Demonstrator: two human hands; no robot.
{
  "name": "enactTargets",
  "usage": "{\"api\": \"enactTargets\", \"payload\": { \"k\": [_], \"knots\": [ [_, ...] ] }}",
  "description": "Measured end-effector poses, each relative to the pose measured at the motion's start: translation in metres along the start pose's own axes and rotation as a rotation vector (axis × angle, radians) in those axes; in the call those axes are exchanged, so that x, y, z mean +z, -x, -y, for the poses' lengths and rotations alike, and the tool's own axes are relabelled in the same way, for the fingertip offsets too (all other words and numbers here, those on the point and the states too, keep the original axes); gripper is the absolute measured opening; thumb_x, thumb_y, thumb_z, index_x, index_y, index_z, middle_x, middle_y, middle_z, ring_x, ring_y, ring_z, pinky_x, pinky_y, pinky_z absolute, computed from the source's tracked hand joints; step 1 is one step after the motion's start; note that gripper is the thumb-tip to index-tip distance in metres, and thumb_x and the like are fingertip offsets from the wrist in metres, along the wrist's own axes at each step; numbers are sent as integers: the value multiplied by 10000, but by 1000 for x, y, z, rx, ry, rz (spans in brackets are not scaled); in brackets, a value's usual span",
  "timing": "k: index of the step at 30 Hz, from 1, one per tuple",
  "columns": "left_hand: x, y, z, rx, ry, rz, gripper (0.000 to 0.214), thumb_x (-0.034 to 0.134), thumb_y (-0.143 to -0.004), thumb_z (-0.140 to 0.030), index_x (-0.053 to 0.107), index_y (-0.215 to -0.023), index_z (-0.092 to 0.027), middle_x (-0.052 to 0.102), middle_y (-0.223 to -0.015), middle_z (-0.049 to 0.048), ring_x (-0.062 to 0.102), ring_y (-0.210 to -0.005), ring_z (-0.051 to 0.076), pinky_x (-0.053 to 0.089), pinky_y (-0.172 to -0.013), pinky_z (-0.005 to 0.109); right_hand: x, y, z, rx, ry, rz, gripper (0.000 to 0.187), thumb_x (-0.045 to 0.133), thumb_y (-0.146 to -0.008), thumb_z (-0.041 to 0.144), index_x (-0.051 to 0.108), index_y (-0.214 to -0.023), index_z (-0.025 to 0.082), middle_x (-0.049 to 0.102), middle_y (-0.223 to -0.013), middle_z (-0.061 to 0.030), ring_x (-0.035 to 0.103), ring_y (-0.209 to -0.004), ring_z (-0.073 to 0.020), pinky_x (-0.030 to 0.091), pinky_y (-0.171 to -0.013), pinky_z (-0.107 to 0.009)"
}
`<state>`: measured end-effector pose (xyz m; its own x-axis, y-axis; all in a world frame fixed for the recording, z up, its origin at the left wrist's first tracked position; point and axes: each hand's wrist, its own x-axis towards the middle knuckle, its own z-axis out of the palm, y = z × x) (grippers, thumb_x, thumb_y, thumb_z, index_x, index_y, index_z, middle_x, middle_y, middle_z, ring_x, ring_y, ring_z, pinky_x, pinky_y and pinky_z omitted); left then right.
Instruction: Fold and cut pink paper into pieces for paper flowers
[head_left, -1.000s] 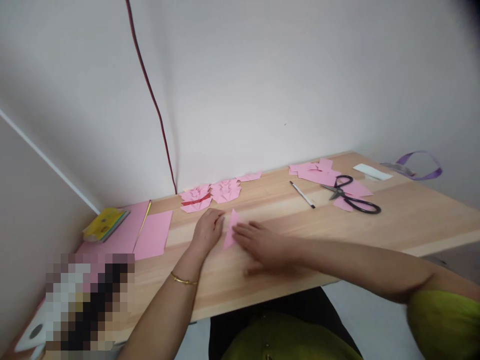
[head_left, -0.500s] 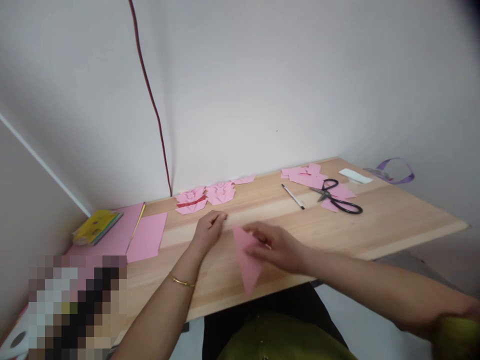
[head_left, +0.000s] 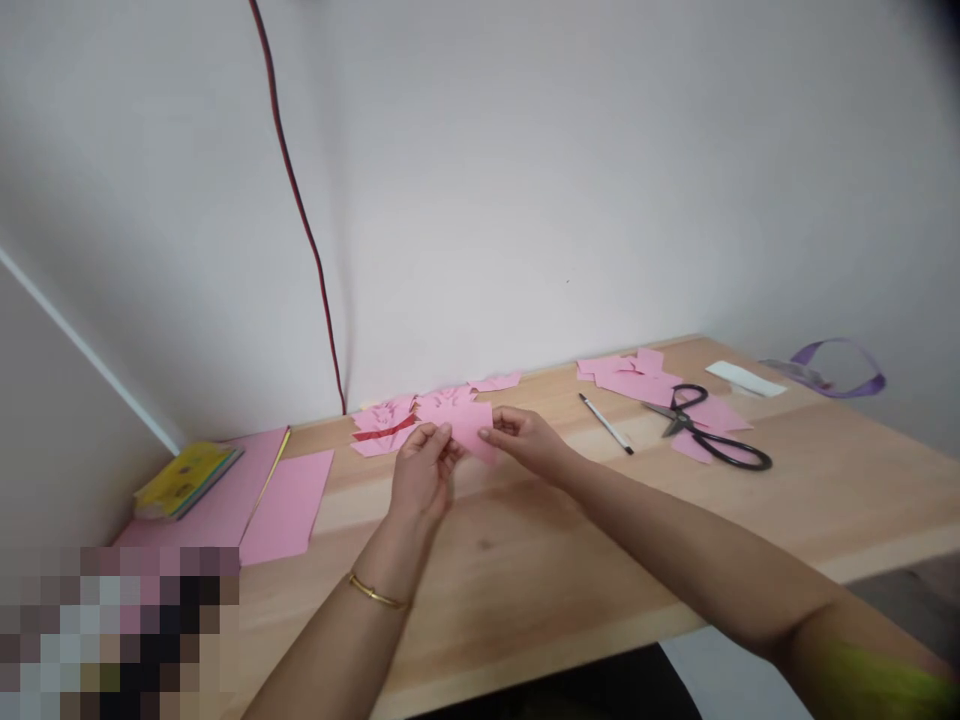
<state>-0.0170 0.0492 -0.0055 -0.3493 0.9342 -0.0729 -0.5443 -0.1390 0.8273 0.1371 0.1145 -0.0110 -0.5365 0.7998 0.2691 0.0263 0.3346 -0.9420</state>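
Observation:
A small piece of pink paper (head_left: 474, 425) is held up between my two hands, above the middle of the table. My left hand (head_left: 424, 468) pinches its left side with thumb and fingers. On the right edge of the paper, the thumb and fingers of my right hand (head_left: 525, 440) are closed. Just behind lie cut pink paper shapes (head_left: 381, 412), one crossed by a red strip (head_left: 384, 430); the held paper partly covers the shapes from this view.
Black-handled scissors (head_left: 694, 425) rest on pink scraps (head_left: 637, 378) to the right, beside a pen (head_left: 606, 424) and a white strip (head_left: 745, 379). Pink sheets (head_left: 289, 505) and a yellow packet (head_left: 184, 480) lie left. A dark red cable (head_left: 300, 205) hangs down the wall.
My right hand has brought the pink paper up and forward to my left hand, which now grips it too. The paper has turned. The view has shifted slightly.

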Motion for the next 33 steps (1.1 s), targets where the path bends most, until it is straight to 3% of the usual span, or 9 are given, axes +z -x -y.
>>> {"api": "enactTargets", "payload": {
  "k": [3,6,10,17,25,33],
  "knots": [
    [-3,-3,15,-35,-17,30,302,801,-588,-222,515,-648,-146,568,-602,-40,562,-568,78,477,-626,231,-4,-1,-13,27,88,-9,309,578,-798,431,526,-660,159,469,-635,24,428,-611,-106,325,-574,-237],
    [-9,-3,22,-54,-106,61,266,801,-594,-205,585,-731,-130,599,-642,-21,571,-558,83,478,-596,229,-3,2,-18,55,66,9,271,556,-820,415,566,-748,154,513,-699,10,447,-652,-114,343,-597,-237],
    [-14,-3,22,-89,-82,11,269,804,-590,-194,591,-740,-125,605,-645,-17,584,-570,85,499,-627,241,3,6,-19,55,12,64,256,611,-783,403,591,-854,158,552,-783,-2,475,-717,-130,370,-641,-241],
    [-13,-1,20,-101,-41,-48,305,811,-573,-183,516,-638,-139,602,-595,-13,597,-577,98,524,-670,272,7,8,-18,48,96,43,262,580,-784,389,490,-680,167,414,-649,35,382,-619,-103,305,-574,-230],
    [-16,-6,13,27,-4,-56,308,815,-556,-185,520,-635,-144,578,-590,-45,548,-538,58,491,-615,209,4,7,-17,59,18,59,272,578,-770,415,498,-693,168,454,-648,31,423,-623,-110,327,-596,-232],
    [-23,-11,15,127,-41,-45,259,776,-634,-296,567,-664,-147,554,-557,-42,544,-546,65,475,-603,199,3,7,-21,68,53,62,300,549,-801,446,496,-694,171,461,-652,28,429,-632,-109,329,-598,-231]
  ]
}}
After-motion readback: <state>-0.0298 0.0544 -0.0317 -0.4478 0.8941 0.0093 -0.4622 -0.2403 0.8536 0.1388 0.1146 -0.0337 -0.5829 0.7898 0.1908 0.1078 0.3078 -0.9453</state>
